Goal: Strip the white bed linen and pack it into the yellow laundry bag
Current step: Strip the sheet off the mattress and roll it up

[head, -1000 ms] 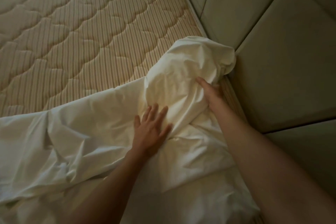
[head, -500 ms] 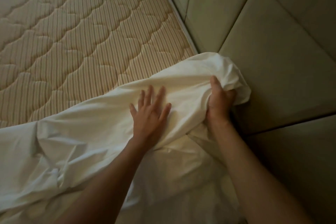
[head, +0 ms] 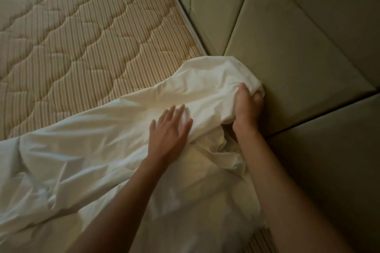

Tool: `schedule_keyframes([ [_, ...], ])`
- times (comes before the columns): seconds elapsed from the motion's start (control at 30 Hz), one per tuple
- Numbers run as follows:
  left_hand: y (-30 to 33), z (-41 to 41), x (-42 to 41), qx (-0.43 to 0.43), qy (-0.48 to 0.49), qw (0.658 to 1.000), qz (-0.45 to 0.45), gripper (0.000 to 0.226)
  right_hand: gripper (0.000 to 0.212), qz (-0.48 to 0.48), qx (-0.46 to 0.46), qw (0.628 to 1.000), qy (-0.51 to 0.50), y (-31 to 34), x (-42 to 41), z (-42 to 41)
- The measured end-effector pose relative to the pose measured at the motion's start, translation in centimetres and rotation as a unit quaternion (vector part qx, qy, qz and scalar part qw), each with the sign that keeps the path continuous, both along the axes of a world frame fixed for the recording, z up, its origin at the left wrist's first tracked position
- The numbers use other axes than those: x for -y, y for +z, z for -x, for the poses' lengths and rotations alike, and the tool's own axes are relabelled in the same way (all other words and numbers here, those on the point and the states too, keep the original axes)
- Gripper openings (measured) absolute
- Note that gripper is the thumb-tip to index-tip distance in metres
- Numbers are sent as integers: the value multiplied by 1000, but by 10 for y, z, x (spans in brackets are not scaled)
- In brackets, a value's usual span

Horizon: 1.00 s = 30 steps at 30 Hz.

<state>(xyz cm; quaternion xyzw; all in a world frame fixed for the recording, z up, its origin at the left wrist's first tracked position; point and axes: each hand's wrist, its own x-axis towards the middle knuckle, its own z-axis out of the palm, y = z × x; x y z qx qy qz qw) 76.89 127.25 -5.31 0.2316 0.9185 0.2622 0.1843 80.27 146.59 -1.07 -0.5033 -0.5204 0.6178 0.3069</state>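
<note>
A white bed sheet (head: 102, 139) lies crumpled across the near part of a bare striped, quilted mattress (head: 82, 37). Its bunched corner sits against the padded headboard. My right hand (head: 247, 107) is clenched around that bunched corner, close to the headboard. My left hand (head: 169, 129) lies flat on the sheet with fingers spread, just left of the right hand. No yellow laundry bag is in view.
A padded beige headboard (head: 298, 37) with angled panel seams runs along the right side, meeting the mattress edge. A strip of striped mattress (head: 257, 240) shows at the bottom near my right forearm.
My right hand went from reaching under the sheet corner to gripping it in a fist and pulling it down toward me. The bunched corner sits lower. My left hand stayed flat.
</note>
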Motion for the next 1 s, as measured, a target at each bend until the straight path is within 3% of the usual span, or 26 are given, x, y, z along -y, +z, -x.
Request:
schedule_keyframes([
  [0.07,10,-24,2,-26,-16,1000,-1,78,35,-46,14,999,-8,7,2,-5],
  [0.17,-7,-41,11,-52,-47,995,74,69,34,6,30,998,-48,-3,11,-17],
  [0.27,-29,-41,20,-23,-45,991,121,67,46,57,113,991,-41,-11,26,-28],
  [0.4,-14,-33,22,4,-16,999,51,78,71,-76,178,981,6,1,52,-35],
  [0.5,14,-31,38,-45,35,998,2,76,72,-174,183,965,64,16,83,-38],
  [0.63,42,-25,85,-91,97,991,4,72,62,-250,160,944,145,31,140,-35],
  [0.83,63,-13,191,-147,178,973,27,68,63,-297,123,917,237,32,240,-21],
  [1.0,60,-11,305,-128,245,960,48,69,65,-294,118,894,316,21,345,-8],
])
